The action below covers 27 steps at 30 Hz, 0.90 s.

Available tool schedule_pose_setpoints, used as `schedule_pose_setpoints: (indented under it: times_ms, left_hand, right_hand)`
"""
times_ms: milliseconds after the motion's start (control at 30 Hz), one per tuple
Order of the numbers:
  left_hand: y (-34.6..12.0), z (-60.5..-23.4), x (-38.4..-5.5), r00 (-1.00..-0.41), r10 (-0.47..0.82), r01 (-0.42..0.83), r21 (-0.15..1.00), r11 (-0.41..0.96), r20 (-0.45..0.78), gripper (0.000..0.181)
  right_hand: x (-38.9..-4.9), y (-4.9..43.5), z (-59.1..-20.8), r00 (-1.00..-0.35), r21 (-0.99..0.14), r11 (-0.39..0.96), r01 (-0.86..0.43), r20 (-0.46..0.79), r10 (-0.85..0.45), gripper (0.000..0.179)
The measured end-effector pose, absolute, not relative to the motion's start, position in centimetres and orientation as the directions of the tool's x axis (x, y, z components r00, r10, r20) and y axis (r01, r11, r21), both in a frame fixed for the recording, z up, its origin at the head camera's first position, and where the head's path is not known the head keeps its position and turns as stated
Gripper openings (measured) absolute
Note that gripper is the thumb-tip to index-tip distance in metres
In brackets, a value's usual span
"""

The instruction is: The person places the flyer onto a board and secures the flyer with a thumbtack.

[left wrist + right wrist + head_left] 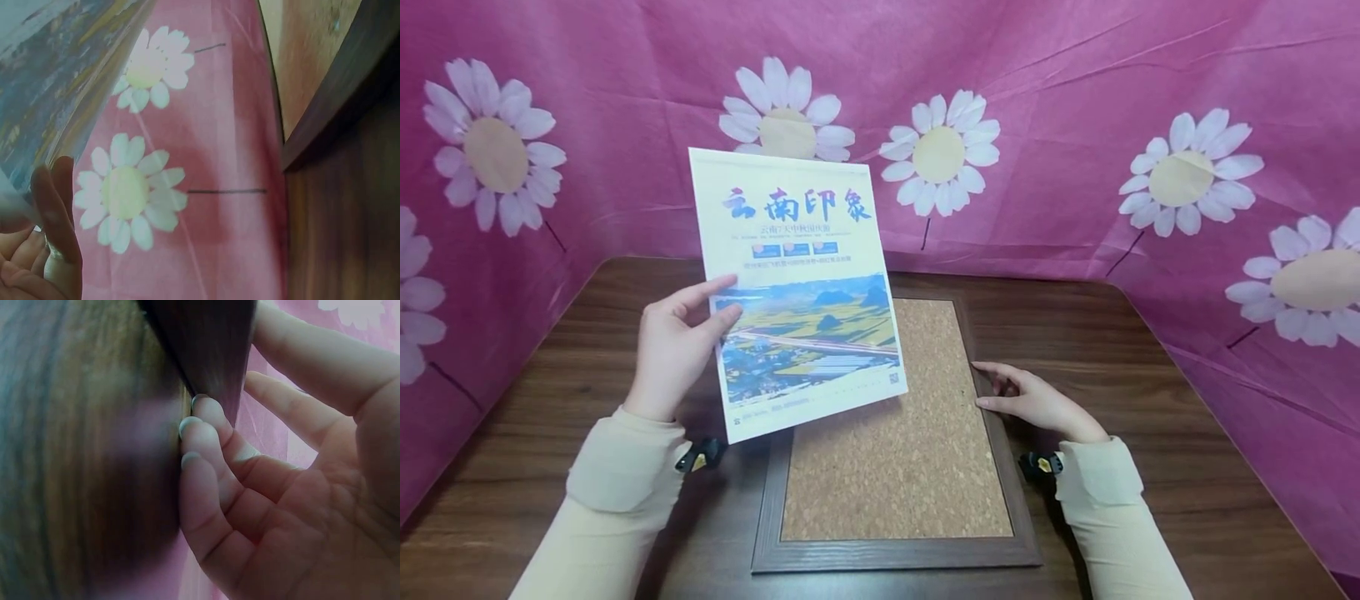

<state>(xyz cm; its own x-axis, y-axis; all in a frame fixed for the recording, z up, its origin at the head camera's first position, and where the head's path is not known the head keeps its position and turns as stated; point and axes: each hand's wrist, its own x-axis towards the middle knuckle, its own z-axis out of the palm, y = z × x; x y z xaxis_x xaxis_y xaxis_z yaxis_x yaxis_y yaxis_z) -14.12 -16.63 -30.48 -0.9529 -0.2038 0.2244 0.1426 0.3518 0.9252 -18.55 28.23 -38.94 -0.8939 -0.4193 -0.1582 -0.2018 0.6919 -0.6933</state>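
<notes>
My left hand (675, 346) pinches a printed poster (808, 333) by its left edge, thumb on the front, and holds it up, tilted. It carries large blue-purple Chinese characters above a landscape photo; in the left wrist view its glossy surface (56, 75) fills the upper left. Beneath it lies a cork board (895, 467) with a dark wooden frame, its upper left covered by the poster. My right hand (1037, 400) grips the frame's right side, thumb on top. In the right wrist view, curled fingertips (197, 428) meet the frame's lower edge (206, 350) at the tabletop.
The dark wood-grain table (1150, 483) extends on both sides of the board. A pink cloth (1045, 50) printed with white daisies hangs around its back and sides. Small black devices sit at both wrists, the right one (1040, 467) close beside the frame.
</notes>
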Motion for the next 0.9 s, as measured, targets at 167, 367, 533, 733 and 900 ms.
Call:
schedule_pose_setpoints:
  times_ms: [167,367,533,733,900]
  left_hand:
    - [-15.4,-31.4,-14.1,-0.968,-0.158,0.129,0.927,0.351,0.195,0.040]
    - [-14.3,-32.8,-14.0,-0.992,-0.078,0.070,0.944,0.322,0.100,0.041]
    - [-13.4,-33.8,-13.9,-0.998,-0.040,0.024,0.953,0.303,0.038,0.042]
    - [-12.2,-34.8,-13.8,-1.000,0.019,-0.011,0.957,0.289,-0.017,0.043]
    - [-11.3,-35.7,-13.7,-0.993,0.106,-0.018,0.945,0.326,-0.056,0.045]
  right_hand:
    - [-18.6,28.3,-38.9,-0.890,-0.685,0.700,-0.205,-0.167,-0.424,0.062]
    - [-18.7,28.3,-38.9,-0.888,-0.673,0.709,-0.210,-0.173,-0.427,0.061]
    - [-18.9,28.4,-39.1,-0.891,-0.661,0.722,-0.203,-0.181,-0.416,0.062]
    - [-18.8,28.4,-39.1,-0.893,-0.654,0.732,-0.193,-0.193,-0.407,0.063]
    - [-18.7,28.4,-39.0,-0.889,-0.657,0.727,-0.199,-0.191,-0.415,0.062]
